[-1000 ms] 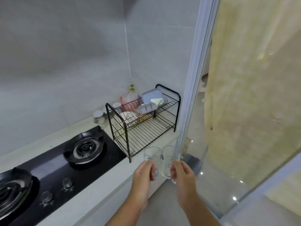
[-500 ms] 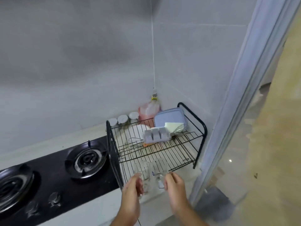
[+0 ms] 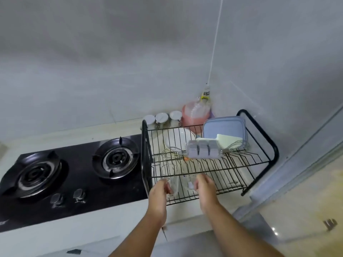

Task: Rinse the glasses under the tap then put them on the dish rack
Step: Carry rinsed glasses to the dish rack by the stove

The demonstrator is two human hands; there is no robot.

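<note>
Two clear glass mugs are held side by side over the front of the black wire dish rack (image 3: 258, 160). My left hand (image 3: 160, 190) grips the left glass (image 3: 169, 175). My right hand (image 3: 204, 186) grips the right glass (image 3: 187, 173), which has a small blue mark on it. Both glasses sit low at the rack's near left part, just above its wires; whether they touch the wires is unclear. No tap is in view.
On the rack's back half lie a white bowl (image 3: 178, 138), a grey ice tray (image 3: 203, 151), whisks and a blue lidded box (image 3: 224, 127). A black two-burner gas hob (image 3: 74, 167) lies to the left. Jars and a pink bottle stand in the corner. A sliding glass door frame is on the right.
The view has swung left and down over the counter. Both hands have carried the two glasses forward from beside the door frame to low over the rack's front.
</note>
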